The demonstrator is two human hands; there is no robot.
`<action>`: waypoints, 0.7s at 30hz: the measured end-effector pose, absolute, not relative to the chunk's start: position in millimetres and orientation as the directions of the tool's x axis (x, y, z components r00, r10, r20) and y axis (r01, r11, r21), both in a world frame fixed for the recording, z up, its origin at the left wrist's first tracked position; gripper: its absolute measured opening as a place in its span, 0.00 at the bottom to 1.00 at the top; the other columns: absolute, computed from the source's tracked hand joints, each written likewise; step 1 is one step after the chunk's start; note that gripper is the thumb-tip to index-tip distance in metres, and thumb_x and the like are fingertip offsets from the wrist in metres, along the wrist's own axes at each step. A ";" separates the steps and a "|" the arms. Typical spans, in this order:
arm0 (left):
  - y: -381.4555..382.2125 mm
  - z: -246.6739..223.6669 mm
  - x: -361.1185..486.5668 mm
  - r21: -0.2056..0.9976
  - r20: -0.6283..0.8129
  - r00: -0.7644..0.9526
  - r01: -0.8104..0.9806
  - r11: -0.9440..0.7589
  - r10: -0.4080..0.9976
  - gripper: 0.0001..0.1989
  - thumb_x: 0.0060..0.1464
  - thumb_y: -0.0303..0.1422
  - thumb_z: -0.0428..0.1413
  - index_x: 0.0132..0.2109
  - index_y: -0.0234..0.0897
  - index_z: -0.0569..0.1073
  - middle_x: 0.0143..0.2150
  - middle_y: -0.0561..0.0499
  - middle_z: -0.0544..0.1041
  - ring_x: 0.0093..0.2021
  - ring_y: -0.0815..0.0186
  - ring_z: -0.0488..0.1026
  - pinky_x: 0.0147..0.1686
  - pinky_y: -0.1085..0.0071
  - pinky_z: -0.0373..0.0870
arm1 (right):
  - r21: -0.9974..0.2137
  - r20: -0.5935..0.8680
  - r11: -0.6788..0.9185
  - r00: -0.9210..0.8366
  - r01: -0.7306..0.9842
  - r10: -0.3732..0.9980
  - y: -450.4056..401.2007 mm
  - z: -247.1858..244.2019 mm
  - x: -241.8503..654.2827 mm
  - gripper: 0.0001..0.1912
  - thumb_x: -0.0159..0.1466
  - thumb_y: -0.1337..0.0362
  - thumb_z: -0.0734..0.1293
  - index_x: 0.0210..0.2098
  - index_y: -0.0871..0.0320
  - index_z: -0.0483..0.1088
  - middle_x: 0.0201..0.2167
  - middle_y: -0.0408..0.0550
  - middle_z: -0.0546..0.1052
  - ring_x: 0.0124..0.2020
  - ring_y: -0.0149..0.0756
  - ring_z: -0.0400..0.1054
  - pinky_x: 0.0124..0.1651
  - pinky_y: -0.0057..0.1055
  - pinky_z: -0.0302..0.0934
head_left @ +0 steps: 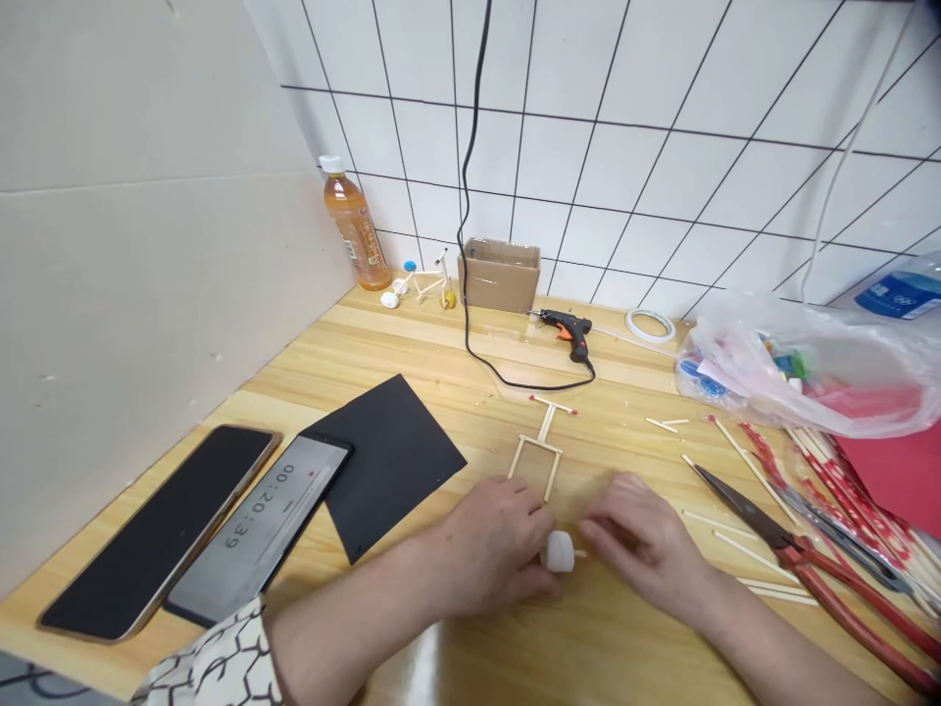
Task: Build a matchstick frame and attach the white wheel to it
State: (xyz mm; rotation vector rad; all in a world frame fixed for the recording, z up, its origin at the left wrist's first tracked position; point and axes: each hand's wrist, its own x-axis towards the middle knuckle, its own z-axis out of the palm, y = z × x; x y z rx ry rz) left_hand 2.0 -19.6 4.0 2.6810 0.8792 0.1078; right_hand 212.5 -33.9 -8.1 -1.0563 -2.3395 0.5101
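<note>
- white-tiled back wall (662, 78) — thin dark grout lines
- plain off-white left wall (147, 255) — faint horizontal seam, few small marks
- pale yellow-brown wood-grain tabletop (412, 343), up against both walls
- grey floor (19, 672), sliver bottom left
- whitish glare (422, 657), near tabletop's front

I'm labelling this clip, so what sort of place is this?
Probably a craft workspace, judging by the glue gun, the red-handled pliers and the frame of matchsticks. Whether home or workshop, I can't tell.

Wooden table (412, 343) — matchstick frame (541, 445), phones (162, 529)
</note>
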 end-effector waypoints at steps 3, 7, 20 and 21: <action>-18.3 5.8 1.1 0.319 0.005 0.806 0.560 -0.765 0.592 0.21 0.47 0.50 0.57 0.31 0.34 0.70 0.32 0.49 0.74 0.32 0.63 0.68 0.30 0.68 0.62 | -0.508 0.348 0.529 -0.400 0.680 0.848 -22.7 -7.4 219.7 0.07 0.62 0.66 0.61 0.28 0.57 0.67 0.22 0.44 0.71 0.26 0.34 0.64 0.33 0.33 0.57; -17.5 6.3 -0.9 0.319 0.061 0.798 0.553 -0.770 0.599 0.22 0.48 0.51 0.55 0.29 0.34 0.70 0.30 0.48 0.74 0.31 0.63 0.68 0.29 0.69 0.60 | -0.517 0.238 0.308 -0.212 0.798 0.948 -4.5 -5.6 225.6 0.09 0.60 0.62 0.61 0.26 0.57 0.68 0.21 0.45 0.72 0.25 0.35 0.66 0.31 0.32 0.59; -17.9 0.3 -2.3 0.288 0.238 0.777 0.516 -0.807 0.582 0.23 0.48 0.52 0.54 0.25 0.33 0.71 0.26 0.49 0.74 0.28 0.64 0.70 0.28 0.68 0.62 | -0.440 0.133 0.095 -0.040 0.893 0.990 49.9 -24.0 207.5 0.09 0.56 0.60 0.63 0.26 0.57 0.71 0.21 0.44 0.74 0.23 0.34 0.66 0.27 0.29 0.55; -17.7 -0.7 -2.4 0.282 0.249 0.774 0.516 -0.808 0.582 0.23 0.48 0.52 0.54 0.25 0.33 0.72 0.25 0.49 0.74 0.28 0.63 0.70 0.28 0.68 0.62 | -0.429 0.134 0.087 -0.032 0.899 0.991 50.5 -24.6 205.6 0.09 0.56 0.60 0.63 0.26 0.57 0.71 0.20 0.44 0.73 0.22 0.34 0.66 0.27 0.29 0.54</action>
